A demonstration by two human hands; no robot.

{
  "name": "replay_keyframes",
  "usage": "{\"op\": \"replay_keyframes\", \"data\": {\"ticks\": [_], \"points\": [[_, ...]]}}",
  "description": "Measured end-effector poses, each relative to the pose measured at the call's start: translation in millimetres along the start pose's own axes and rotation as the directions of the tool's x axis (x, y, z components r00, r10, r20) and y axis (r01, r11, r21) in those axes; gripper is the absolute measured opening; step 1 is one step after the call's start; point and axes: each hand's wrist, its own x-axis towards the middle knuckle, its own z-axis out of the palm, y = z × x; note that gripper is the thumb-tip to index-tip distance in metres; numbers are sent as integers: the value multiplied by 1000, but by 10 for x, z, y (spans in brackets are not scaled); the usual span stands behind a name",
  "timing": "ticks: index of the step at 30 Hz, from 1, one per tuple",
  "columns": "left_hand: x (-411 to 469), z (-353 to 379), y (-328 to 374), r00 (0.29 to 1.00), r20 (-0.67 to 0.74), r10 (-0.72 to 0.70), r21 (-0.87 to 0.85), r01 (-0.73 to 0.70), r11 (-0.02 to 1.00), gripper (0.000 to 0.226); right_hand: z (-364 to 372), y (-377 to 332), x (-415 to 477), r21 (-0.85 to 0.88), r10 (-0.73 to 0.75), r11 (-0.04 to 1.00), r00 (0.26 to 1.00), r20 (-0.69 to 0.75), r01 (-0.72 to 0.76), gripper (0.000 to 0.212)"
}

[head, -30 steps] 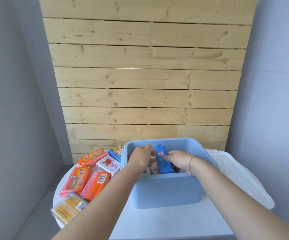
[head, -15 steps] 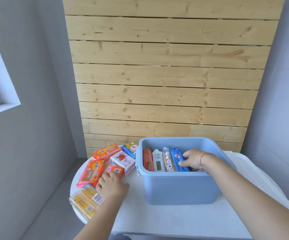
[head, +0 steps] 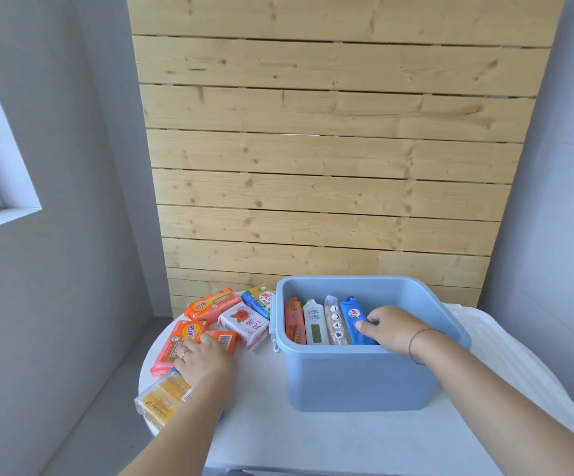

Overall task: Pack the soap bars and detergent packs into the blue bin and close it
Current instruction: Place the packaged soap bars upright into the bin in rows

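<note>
Orange soap bar (head: 225, 338) under left hand (head: 203, 359).

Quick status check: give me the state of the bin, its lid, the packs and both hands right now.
blue bin: open, partly filled
lid: off, lying right of bin
packs in bin: four, standing on edge in a row
packs on table: six, loose, unpacked
left hand: resting on orange pack
right hand: inside bin, steadying blue pack

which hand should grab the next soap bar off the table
Left. The left hand already rests on the orange pack among the loose bars left of the blue bin. The right hand is inside the bin, its fingers against the upright blue pack.
</note>
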Motion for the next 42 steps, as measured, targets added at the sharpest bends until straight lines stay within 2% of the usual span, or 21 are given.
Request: {"op": "replay_keyframes", "data": {"ticks": [3, 7, 11, 14, 17, 20, 22, 23, 24, 26, 28, 30, 31, 33, 35, 36, 38, 40, 42], "points": [[50, -1, 23, 999, 14, 46, 15, -46, 999, 61, 6, 2, -70, -31, -38, 999, 998, -43, 36, 37], [65, 4, 102, 988, 66, 139, -10, -139, 990, 66, 21, 29, -123, -23, -74, 997, 991, -115, 72, 44], [9, 18, 147, 979, 186, 79, -143, -53, 988, 81, 72, 32, -163, -71, -131, 990, 986, -107, 124, 43], [-3, -72, 140, 988, 149, 50, -357, 6, 934, 78, 88, 51, -181, -98, -172, 981, 983, -65, 165, 42], [-8, -446, 217, 1000, 13, 17, -622, -5, 783, 59, 69, 59, -201, -87, -164, 983, 986, -18, 162, 48], [-74, -991, 391, 997, -68, 23, -829, -69, 555, 50, 43, 46, -181, -40, -150, 988, 989, 16, 151, 56], [-183, -1273, 602, 991, -48, 123, -942, -86, 325, 55, 19, 44, -162, 22, -136, 991, 991, 16, 136, 62], [-263, -1360, 740, 980, -4, 200, -976, -47, 211, 57, 6, 42, -154, 81, -130, 988, 991, 13, 128, 61], [-375, -1414, 886, 956, 53, 290, -987, 5, 161, 57, -11, 40, -142, 169, -119, 979, 993, 2, 117, 60], [-659, -1398, 1165, 868, 187, 459, -971, 92, 221, 56, -50, 22, -138, 427, -73, 901, 997, -40, 83, 61], [-947, -1242, 1386, 748, 325, 578, -934, 158, 321, 56, -89, 19, -147, 696, -47, 713, 996, -71, 83, 59], [-1161, -1044, 1523, 657, 402, 638, -908, 195, 371, 53, -132, 63, -149, 861, -91, 504, 996, -23, 66, 55], [-1225, -975, 1553, 634, 416, 652, -902, 198, 382, 51, -144, 78, -153, 883, -118, 466, 993, 1, 55, 52], [-1276, -886, 1599, 611, 422, 669, -899, 186, 397, 46, -169, 127, -130, 882, -136, 469, 990, 21, 46, 45], [-1271, -888, 1591, 591, 450, 670, -884, 188, 428, 54, -176, 147, -71, 874, -71, 486, 997, 11, 25, 43], [-1249, -911, 1563, 596, 449, 665, -877, 153, 455, 59, -170, 147, -44, 862, -16, 507, 1000, -7, 14, 42], [-1160, -978, 1456, 647, 387, 657, -849, -28, 527, 61, -168, 152, 0, 794, 78, 608, 995, -67, 6, 38], [-996, -1041, 1250, 745, 241, 622, -828, -176, 533, 52, -174, 161, 32, 733, 141, 680, 985, -97, -25, 32], [-770, -1061, 968, 846, 95, 524, -804, -245, 541, 40, -182, 162, 65, 668, 150, 738, 988, -25, -95, 32]]}}
